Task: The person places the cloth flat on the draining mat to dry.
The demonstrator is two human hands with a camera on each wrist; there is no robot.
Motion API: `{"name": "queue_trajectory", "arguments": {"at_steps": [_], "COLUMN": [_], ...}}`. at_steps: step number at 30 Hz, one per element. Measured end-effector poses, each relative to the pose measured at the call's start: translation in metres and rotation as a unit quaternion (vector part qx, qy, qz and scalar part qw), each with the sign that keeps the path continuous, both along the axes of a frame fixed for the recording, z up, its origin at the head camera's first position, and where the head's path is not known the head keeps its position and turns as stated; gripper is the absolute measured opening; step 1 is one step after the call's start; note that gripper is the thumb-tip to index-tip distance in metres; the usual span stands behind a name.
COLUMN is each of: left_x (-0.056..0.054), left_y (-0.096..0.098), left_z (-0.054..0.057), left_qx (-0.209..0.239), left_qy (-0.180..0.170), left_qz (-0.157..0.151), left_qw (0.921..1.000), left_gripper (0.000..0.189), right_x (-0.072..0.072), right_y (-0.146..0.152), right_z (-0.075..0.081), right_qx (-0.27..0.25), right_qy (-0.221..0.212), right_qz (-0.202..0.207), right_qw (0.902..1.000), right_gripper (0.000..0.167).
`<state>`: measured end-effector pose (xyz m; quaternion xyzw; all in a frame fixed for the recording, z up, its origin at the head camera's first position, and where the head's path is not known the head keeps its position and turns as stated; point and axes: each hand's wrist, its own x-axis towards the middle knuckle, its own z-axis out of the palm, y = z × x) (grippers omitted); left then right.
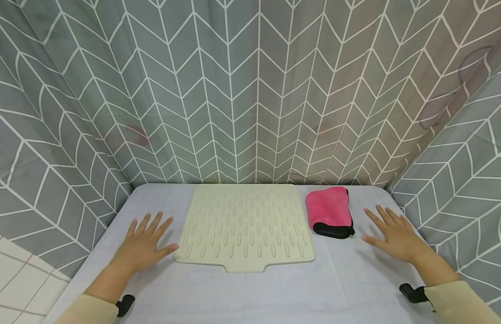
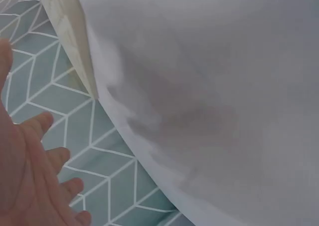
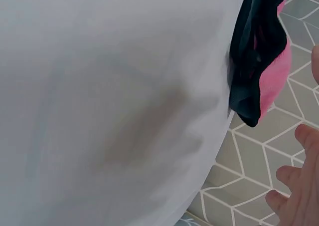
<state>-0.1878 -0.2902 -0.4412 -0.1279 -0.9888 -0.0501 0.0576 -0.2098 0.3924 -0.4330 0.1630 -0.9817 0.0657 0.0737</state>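
My left hand (image 1: pixel 142 248) is spread over the left part of the table, fingers straight and holding nothing. Its thumb tip comes right up to the left edge of a cream ridged mat (image 1: pixel 245 225), which lies flat in the middle with a tab at its near side. On the right, my right hand (image 1: pixel 397 236) is likewise spread and holds nothing. A folded pink cloth with black edging (image 1: pixel 329 209) lies between that hand and the mat. In the right wrist view the cloth (image 3: pixel 274 79) shows its dark edge beyond the palm's side.
A white cloth (image 1: pixel 234 297) covers the table. Grey curtains (image 1: pixel 242 90) with a white chevron pattern hang behind it and at both sides. White floor tiles (image 1: pixel 15 279) show at lower left. Black wrist mounts (image 1: pixel 125 305) sit at both cuffs.
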Motion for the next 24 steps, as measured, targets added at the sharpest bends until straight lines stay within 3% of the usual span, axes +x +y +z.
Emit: {"name": "queue_trajectory", "arguments": {"at_steps": [5, 15, 24], "left_x": [0.002, -0.003, 0.003], "left_y": [0.008, 0.011, 0.023], "left_z": [-0.004, -0.025, -0.018], "left_qx": [0.006, 0.037, 0.044], "left_qy": [-0.016, -0.034, -0.078], "left_qz": [0.001, -0.01, 0.001], "left_qw": [0.9998, 0.9987, 0.9959], "left_gripper": [0.087, 0.091, 0.092], "right_x": [-0.002, -0.007, -0.015], "right_y": [-0.009, -0.018, -0.031], "right_z": [0.004, 0.007, 0.008], "right_qx": [-0.018, -0.035, -0.066], "right_qy": [-0.018, -0.024, -0.027], "right_qz": [0.0, 0.002, 0.013], "right_qw": [0.9997, 0.9991, 0.9974], "right_gripper": [0.085, 0.081, 0.077]}}
